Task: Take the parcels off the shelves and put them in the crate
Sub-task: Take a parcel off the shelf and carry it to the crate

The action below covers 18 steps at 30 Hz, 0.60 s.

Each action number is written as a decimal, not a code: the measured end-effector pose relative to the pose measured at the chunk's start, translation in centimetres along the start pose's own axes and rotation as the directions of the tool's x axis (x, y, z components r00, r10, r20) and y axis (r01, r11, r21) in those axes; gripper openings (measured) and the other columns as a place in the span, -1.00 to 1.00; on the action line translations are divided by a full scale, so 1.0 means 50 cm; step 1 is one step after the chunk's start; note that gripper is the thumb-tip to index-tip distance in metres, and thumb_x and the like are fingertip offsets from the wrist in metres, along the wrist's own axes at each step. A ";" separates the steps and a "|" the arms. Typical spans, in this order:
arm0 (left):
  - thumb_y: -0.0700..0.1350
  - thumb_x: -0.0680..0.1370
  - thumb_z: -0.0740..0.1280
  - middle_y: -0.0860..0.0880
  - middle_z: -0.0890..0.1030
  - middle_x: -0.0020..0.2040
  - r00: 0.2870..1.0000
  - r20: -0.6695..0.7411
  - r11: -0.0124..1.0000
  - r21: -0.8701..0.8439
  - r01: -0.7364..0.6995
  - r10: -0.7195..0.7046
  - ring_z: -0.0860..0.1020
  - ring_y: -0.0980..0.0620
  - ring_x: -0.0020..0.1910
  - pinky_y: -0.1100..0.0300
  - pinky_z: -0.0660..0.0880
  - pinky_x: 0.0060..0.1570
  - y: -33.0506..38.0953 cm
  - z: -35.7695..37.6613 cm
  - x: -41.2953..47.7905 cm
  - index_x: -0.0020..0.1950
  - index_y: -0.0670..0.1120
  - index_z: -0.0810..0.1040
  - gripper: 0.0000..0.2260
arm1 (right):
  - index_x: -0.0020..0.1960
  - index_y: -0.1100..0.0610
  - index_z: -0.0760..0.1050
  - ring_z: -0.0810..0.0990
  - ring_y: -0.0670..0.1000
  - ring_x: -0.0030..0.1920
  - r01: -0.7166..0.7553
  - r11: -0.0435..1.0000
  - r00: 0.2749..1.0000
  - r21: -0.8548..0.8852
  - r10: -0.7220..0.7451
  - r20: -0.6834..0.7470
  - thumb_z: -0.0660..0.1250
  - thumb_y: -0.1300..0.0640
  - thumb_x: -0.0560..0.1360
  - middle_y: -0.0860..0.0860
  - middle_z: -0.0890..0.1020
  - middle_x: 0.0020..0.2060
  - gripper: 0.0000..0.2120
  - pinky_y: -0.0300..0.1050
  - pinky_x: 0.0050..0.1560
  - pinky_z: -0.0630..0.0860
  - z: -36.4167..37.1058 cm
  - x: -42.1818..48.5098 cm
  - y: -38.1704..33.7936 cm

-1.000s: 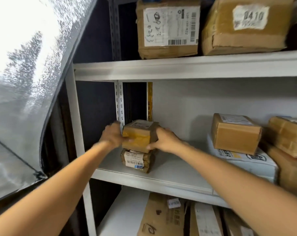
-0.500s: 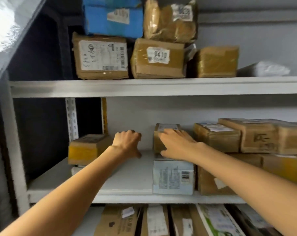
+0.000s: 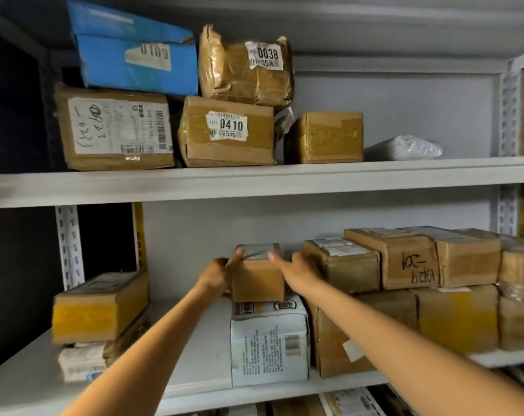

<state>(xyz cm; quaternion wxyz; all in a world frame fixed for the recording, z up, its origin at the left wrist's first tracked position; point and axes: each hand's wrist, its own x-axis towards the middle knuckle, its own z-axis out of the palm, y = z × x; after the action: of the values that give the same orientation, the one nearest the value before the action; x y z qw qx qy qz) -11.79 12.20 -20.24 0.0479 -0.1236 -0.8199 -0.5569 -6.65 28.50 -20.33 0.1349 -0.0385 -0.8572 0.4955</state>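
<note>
I can't read the blurred label [image 3: 259, 250] on the small brown box [image 3: 257, 280], and the left hand [image 3: 215, 276] covers its left face, so its grip is unclear to me. The frame's lower edge cuts off the bottom-shelf parcels [image 3: 350, 400].

A small brown cardboard parcel [image 3: 258, 280] with a pale label on top sits upright between the hands. The left hand [image 3: 215, 276] curls round its left edge, and the right hand [image 3: 299, 273] lies against its right top edge. It rests on a white printed parcel [image 3: 269, 340] just below them.
</note>
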 end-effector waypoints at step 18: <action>-0.32 0.38 0.49 0.07 0.62 0.12 0.972 0.016 0.825 -0.532 -0.192 0.236 0.68 -0.04 -0.01 0.11 0.63 -0.16 -0.017 -0.012 -0.093 0.37 -0.01 0.45 -0.40 | 0.53 -0.04 0.15 0.29 0.05 0.45 0.159 0.916 0.987 0.369 -0.156 -0.037 0.50 0.38 0.34 0.06 0.33 0.46 -0.09 0.06 0.39 0.35 -0.045 -0.059 0.017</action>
<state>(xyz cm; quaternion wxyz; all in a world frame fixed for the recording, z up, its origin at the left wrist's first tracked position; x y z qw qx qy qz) -7.55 10.65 -21.79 0.0411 -0.2456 -0.6180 -0.7457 -3.27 30.22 -20.56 0.1821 0.0550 -0.7481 0.6357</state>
